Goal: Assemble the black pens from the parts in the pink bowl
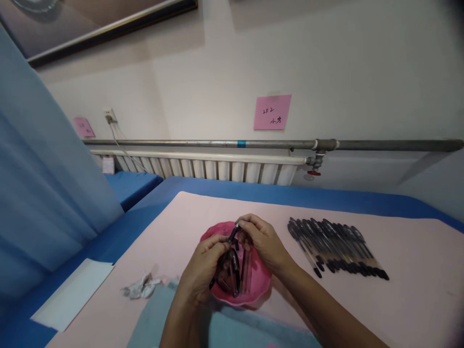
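Observation:
Above a pink scalloped bowl (261,286), my left hand (203,265) pinches a dark pen (233,234) that slants up to the right. The fingertips of my right hand (266,242) close on the pen's upper, pointed end. Part of the pen's length is hidden behind my left fingers. Inside the bowl lie black pen caps, clear tubes and other pen parts (235,263), some covered by my hands. To the right of the bowl, many assembled pens with black caps (331,246) lie side by side in a slanted row.
Crumpled clear plastic (141,287) lies left of the bowl on the pink sheet (416,270). A teal cloth (250,331) lies in front of it. White paper (74,292) rests at the left edge. A radiator (217,169) and pipe run along the wall; a blue curtain (43,169) hangs left.

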`<control>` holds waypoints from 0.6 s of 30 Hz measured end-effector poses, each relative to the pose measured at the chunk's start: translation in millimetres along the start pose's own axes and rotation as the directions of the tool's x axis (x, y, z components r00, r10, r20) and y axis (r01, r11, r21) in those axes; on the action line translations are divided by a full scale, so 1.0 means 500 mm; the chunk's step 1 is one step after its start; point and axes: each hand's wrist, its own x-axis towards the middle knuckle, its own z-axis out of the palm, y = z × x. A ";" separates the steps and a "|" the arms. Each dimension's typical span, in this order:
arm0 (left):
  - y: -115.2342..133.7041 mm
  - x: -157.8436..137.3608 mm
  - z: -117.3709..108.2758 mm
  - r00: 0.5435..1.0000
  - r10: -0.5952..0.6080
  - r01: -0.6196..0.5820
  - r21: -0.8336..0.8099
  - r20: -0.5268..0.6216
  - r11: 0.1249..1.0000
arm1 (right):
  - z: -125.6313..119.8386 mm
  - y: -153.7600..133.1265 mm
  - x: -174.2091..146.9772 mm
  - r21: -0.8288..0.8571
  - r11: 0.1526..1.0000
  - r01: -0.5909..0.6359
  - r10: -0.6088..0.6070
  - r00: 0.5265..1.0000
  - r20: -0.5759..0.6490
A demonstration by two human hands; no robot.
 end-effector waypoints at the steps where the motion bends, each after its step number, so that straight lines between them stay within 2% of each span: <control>1: 0.000 0.000 -0.001 1.000 -0.005 0.005 0.004 -0.005 1.000 | 0.000 0.002 0.001 0.012 1.000 -0.005 0.005 1.000 0.005; 4: 0.000 0.002 -0.005 1.000 -0.022 0.022 0.004 -0.013 1.000 | 0.001 0.005 0.002 0.049 0.999 0.001 -0.002 1.000 0.018; 10: -0.008 0.010 -0.016 0.998 -0.014 0.016 -0.018 0.069 1.000 | 0.000 0.012 0.005 0.187 0.982 -0.016 0.001 0.997 0.079; 15: -0.007 0.009 -0.012 1.000 -0.004 0.005 -0.017 0.022 1.000 | 0.000 0.020 0.008 0.222 0.974 -0.051 0.039 0.998 0.058; 18: -0.003 0.007 -0.009 1.000 -0.004 0.005 -0.012 0.019 1.000 | 0.000 0.020 0.009 0.267 0.960 -0.084 0.062 0.994 0.090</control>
